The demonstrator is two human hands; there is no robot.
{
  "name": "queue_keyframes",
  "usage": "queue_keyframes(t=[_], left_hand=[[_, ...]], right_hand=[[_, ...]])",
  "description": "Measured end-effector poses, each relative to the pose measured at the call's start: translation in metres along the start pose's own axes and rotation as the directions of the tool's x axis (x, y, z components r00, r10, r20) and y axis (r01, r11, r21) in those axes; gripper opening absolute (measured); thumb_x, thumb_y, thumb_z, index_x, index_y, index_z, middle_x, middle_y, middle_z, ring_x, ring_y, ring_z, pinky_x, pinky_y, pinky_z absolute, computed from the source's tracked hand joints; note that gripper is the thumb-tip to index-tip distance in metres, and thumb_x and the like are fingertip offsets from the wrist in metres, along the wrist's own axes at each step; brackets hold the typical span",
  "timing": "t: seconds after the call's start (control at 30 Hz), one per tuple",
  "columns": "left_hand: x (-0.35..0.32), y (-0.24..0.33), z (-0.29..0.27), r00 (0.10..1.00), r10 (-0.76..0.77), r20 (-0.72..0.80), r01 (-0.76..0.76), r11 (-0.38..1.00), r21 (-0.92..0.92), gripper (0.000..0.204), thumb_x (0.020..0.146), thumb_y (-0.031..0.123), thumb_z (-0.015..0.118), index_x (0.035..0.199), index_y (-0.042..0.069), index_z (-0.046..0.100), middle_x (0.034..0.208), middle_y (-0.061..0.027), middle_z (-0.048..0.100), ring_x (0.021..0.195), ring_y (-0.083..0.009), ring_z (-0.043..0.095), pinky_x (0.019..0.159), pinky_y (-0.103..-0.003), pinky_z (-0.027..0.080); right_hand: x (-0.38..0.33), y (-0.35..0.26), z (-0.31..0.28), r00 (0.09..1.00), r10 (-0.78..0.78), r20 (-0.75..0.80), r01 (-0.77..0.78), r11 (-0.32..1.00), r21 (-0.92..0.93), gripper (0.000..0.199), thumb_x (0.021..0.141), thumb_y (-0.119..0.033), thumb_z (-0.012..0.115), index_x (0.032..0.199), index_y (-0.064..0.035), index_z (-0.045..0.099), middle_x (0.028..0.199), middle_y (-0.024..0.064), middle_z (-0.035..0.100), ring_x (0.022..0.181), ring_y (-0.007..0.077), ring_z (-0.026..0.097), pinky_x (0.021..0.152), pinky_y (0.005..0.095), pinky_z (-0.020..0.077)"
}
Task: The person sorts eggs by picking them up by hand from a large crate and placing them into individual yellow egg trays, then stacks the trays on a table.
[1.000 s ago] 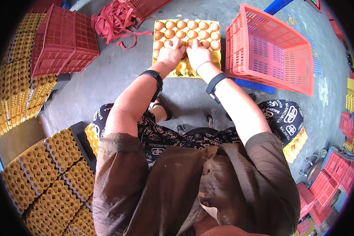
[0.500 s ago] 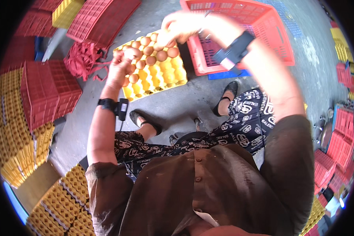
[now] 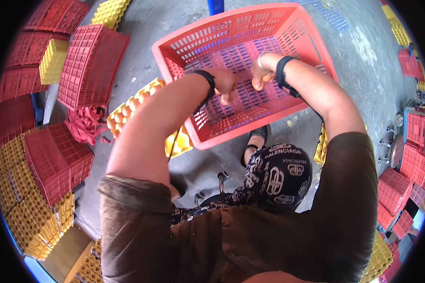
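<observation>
Our left hand [image 3: 225,85] and right hand [image 3: 263,75] have just swung from the yellow egg tray [image 3: 178,145] to inside the pink crate [image 3: 231,17], so the work now sits there. Each grip is partly curled; we cannot tell whether either holds an egg. Brown eggs [image 3: 126,112] fill part of the tray, beside the crate and partly hidden by our left forearm [image 3: 156,115]. Both forearms cross the rim; between our hands there is room. Grey floor [image 3: 144,47] runs beyond.
</observation>
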State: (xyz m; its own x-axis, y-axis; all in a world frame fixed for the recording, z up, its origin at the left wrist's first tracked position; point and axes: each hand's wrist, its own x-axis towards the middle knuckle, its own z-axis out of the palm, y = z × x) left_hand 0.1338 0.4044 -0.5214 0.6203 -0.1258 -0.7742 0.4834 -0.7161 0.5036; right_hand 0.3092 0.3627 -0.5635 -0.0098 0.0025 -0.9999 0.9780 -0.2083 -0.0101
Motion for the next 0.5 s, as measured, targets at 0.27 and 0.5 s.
queue_keyframes(t=[0.27,0.5], left_hand=[[0.076,-0.025,0.038,0.995,-0.054,-0.087,0.071,0.976,0.203,0.034,0.068,0.016,0.069,0.101,0.011,0.071,0.085,-0.0116,0.066,0.083,-0.0288,0.066,0.066,-0.042,0.052],[-0.119,-0.007,-0.006,0.676,0.168,-0.718,-0.369,0.92,-0.132,0.03,0.079,0.013,0.066,0.109,0.014,0.067,0.084,-0.0077,0.07,0.07,-0.0184,0.066,0.065,-0.034,0.053]], right_hand=[[0.058,-0.013,0.007,0.989,-0.021,-0.149,0.023,1.0,0.013,0.022,0.071,-0.029,0.073,0.06,-0.0128,0.063,0.06,0.0018,0.054,0.056,0.0172,0.049,0.054,0.038,0.0422],[-0.044,-0.013,0.013,0.701,-0.214,-0.681,0.452,0.871,0.192,0.031,0.079,-0.017,0.067,0.106,-0.0018,0.064,0.09,0.0149,0.067,0.078,0.0221,0.061,0.071,0.0366,0.0481]])
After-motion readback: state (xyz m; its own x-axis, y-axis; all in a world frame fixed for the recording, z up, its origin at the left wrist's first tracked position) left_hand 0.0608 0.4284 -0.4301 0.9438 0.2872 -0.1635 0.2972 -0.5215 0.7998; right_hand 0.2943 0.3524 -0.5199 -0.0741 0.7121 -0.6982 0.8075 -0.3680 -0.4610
